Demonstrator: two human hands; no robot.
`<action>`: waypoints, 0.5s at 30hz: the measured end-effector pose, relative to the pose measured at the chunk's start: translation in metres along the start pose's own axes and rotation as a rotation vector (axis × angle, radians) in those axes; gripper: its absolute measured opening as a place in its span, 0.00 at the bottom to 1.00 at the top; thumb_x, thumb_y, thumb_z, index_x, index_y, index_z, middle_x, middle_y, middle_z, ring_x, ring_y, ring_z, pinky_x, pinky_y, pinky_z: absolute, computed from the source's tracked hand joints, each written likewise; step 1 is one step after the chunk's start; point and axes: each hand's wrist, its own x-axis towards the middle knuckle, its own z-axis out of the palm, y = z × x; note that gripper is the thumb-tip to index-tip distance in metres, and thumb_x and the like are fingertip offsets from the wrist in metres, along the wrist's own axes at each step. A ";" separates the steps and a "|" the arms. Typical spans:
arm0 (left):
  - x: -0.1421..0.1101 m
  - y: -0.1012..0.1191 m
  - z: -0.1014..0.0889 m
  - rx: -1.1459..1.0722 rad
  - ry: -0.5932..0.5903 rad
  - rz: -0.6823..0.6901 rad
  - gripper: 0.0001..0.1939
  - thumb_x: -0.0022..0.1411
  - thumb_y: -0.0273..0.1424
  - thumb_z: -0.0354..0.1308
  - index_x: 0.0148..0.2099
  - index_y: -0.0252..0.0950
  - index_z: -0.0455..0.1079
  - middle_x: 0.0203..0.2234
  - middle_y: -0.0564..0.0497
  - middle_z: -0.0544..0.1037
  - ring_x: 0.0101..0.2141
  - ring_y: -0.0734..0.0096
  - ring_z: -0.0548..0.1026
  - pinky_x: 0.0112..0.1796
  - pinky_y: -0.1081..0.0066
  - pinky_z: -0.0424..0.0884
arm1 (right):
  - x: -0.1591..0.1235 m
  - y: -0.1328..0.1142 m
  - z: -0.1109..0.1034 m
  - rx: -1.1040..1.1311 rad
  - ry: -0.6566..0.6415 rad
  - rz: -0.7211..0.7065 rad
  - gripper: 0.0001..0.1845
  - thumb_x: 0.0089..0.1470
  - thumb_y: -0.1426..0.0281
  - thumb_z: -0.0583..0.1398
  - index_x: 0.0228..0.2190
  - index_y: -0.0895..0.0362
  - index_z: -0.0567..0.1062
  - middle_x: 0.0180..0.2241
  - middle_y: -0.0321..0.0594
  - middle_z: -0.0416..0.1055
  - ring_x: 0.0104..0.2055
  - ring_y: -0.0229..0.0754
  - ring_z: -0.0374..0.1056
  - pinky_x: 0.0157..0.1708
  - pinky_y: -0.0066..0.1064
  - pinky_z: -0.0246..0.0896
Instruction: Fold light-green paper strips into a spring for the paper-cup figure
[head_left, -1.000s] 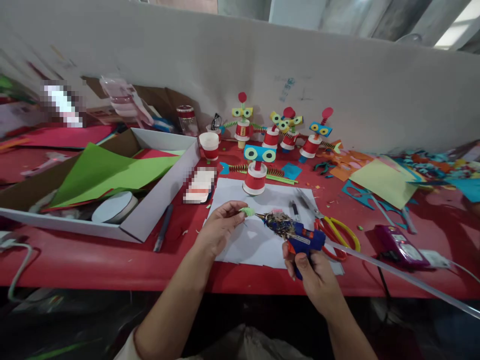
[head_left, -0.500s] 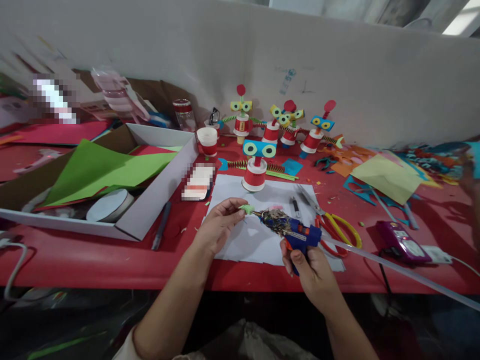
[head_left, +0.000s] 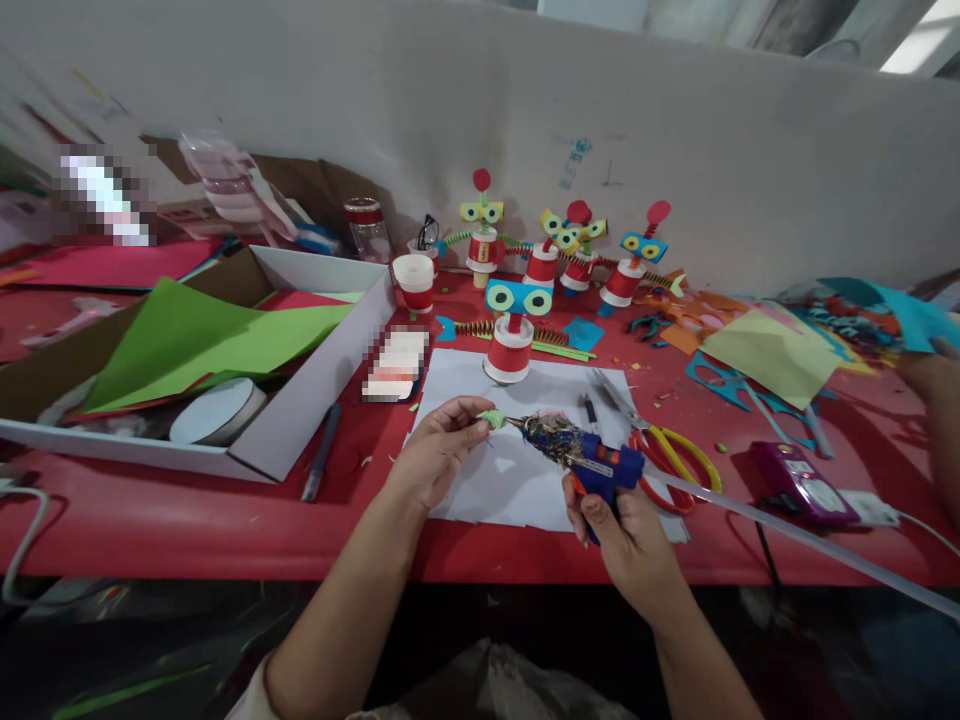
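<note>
"Another person's hand (head_left: 928, 380) came in at a blue sheet (head_left: 926, 322), right of the white paper (head_left: 517, 492)."

"Did that disturb the work?"

"Seemingly not: above the paper, the left hand (head_left: 441, 450) pinched a green piece (head_left: 492, 418); the right hand (head_left: 626, 535) gripped a glue gun (head_left: 609, 464), nozzle (head_left: 515, 423) beside it. A cup figure (head_left: 508, 352) stood near the paper's far edge."

1 glue gun (head_left: 606, 465) in R hand (head_left: 626, 535); 1 green pc (head_left: 492, 418) in L hand (head_left: 439, 450). 5 cup figs (head_left: 508, 352): 1 just beyond hands, 4 farther off. 2 pens (head_left: 322, 453): 1 left of L hand, 1 beyond R hand. 1 pr scissors (head_left: 643, 430) nr R hand. 1 box (head_left: 315, 385) w/ 1 roll (head_left: 217, 412), left of L hand.
</note>
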 end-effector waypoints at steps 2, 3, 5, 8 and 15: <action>0.000 0.000 0.000 0.009 0.001 0.004 0.14 0.40 0.26 0.72 0.33 0.34 0.77 0.27 0.53 0.76 0.29 0.79 0.71 0.34 0.78 0.66 | 0.000 -0.001 0.001 0.000 0.001 -0.005 0.21 0.61 0.52 0.51 0.31 0.57 0.69 0.21 0.33 0.62 0.22 0.35 0.58 0.25 0.29 0.54; 0.000 0.000 0.000 0.012 0.003 0.006 0.14 0.40 0.26 0.72 0.33 0.34 0.77 0.27 0.53 0.76 0.30 0.78 0.71 0.34 0.77 0.66 | -0.001 -0.001 0.000 0.006 0.002 -0.002 0.21 0.61 0.52 0.52 0.31 0.57 0.69 0.21 0.33 0.62 0.22 0.35 0.58 0.25 0.29 0.54; 0.000 0.000 -0.001 0.011 0.011 0.015 0.14 0.40 0.26 0.72 0.33 0.34 0.77 0.28 0.52 0.76 0.30 0.77 0.71 0.34 0.77 0.66 | 0.000 -0.003 -0.003 0.033 0.016 0.028 0.22 0.61 0.52 0.52 0.31 0.57 0.70 0.20 0.33 0.62 0.22 0.35 0.59 0.24 0.29 0.55; 0.001 -0.001 -0.003 0.007 0.021 0.018 0.14 0.41 0.26 0.71 0.34 0.35 0.77 0.28 0.52 0.76 0.30 0.78 0.71 0.34 0.77 0.67 | 0.008 -0.007 -0.018 0.126 0.115 0.104 0.24 0.58 0.48 0.53 0.31 0.57 0.70 0.17 0.32 0.63 0.19 0.35 0.57 0.20 0.27 0.53; -0.001 0.001 0.000 -0.026 0.044 0.010 0.16 0.39 0.27 0.73 0.35 0.35 0.77 0.29 0.52 0.77 0.32 0.77 0.73 0.35 0.78 0.70 | 0.074 -0.005 -0.100 0.272 0.413 0.385 0.19 0.36 0.61 0.70 0.25 0.56 0.69 0.15 0.32 0.67 0.15 0.32 0.57 0.12 0.22 0.48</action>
